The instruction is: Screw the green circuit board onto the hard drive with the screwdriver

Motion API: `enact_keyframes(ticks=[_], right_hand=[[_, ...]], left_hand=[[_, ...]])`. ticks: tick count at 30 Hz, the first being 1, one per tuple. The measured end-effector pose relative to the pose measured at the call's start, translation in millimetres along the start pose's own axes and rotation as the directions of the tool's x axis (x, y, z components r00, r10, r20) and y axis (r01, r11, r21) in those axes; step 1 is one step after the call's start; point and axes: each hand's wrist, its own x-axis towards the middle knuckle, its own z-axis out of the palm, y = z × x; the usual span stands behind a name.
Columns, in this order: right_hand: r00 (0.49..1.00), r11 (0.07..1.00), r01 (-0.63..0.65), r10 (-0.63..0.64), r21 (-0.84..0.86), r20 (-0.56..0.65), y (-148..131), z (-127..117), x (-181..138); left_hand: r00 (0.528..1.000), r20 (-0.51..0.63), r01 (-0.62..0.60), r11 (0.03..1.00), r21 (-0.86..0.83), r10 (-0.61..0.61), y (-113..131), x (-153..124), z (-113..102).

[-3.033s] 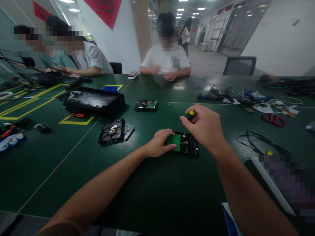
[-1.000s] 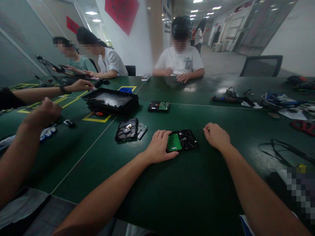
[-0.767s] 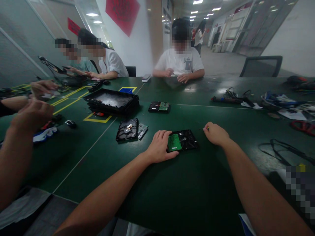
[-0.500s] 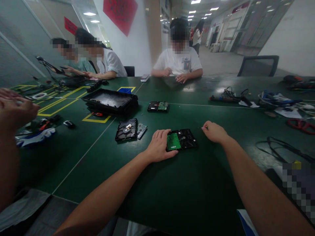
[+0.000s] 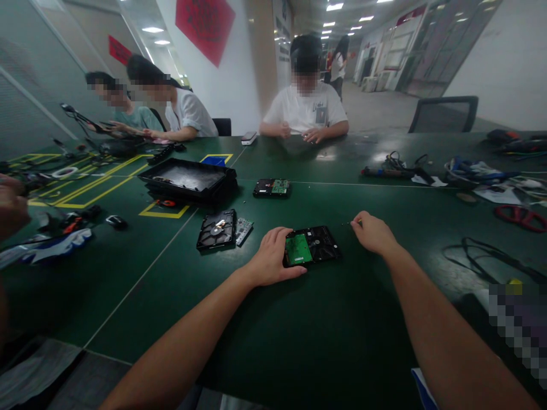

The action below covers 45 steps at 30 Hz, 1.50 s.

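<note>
A hard drive (image 5: pixel 323 244) with a green circuit board (image 5: pixel 299 249) lies flat on the dark green table. My left hand (image 5: pixel 273 257) is wrapped round its left end, fingers on the far edge and thumb along the near one. To the right of the drive, my right hand (image 5: pixel 371 230) rests low over the table with thumb and forefinger pinched. Tiny screw-like bits (image 5: pixel 345 223) lie just left of those fingertips. Whatever is between them is too small to make out. Left of my left hand are another hard drive (image 5: pixel 217 230) and a loose circuit board (image 5: pixel 244 231).
A third drive (image 5: pixel 272 188) lies farther back. Black trays (image 5: pixel 188 176) are stacked at left. Scissors with red handles (image 5: pixel 519 217), a cable (image 5: pixel 474 259) and tools (image 5: pixel 393 168) lie at right. Several people sit around the table; a neighbour's hand (image 5: pixel 12 208) shows at the left edge.
My left hand stays on the hard drive and my right hand remains pinched. More small bits show beside the right fingertips. The neighbour's hands have moved left, partly out of view.
</note>
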Motion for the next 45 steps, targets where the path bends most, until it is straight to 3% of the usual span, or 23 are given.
enact_keyframes(ticks=[4,8,14,18,30,35,40,45], right_hand=[[0.995,0.999,0.047,-0.045,0.019,-0.086,-8,-9,-7],[0.966,0.969,0.219,-0.199,0.113,-0.162,-29,-21,-19],[0.898,0.874,0.436,-0.438,0.215,-0.041,-85,-27,-53],[0.853,0.834,0.506,-0.522,0.222,0.017,-101,-31,-67],[0.872,0.87,0.47,-0.484,0.149,0.069,-83,-46,-60],[0.874,0.869,0.475,-0.484,0.139,0.041,-75,-39,-53],[0.891,0.892,0.449,-0.452,0.059,0.045,-62,-31,-41],[0.9,0.902,0.429,-0.431,0.053,0.069,-54,-24,-36]], left_hand=[[1.0,-0.018,0.001,1.0,0.026,-0.001,2,0,2],[1.0,-0.028,-0.01,1.0,0.028,0.011,1,0,4],[0.997,-0.075,-0.001,1.0,-0.002,0.001,-2,1,7],[0.998,-0.053,-0.024,0.999,-0.03,0.023,-1,0,7],[0.965,0.139,-0.204,0.97,-0.131,0.222,13,-2,1],[0.964,0.104,-0.228,0.961,-0.157,0.246,2,-1,4],[0.986,0.034,-0.16,0.978,-0.133,0.166,-5,0,8],[0.985,0.05,-0.161,0.981,-0.11,0.167,0,0,7]])
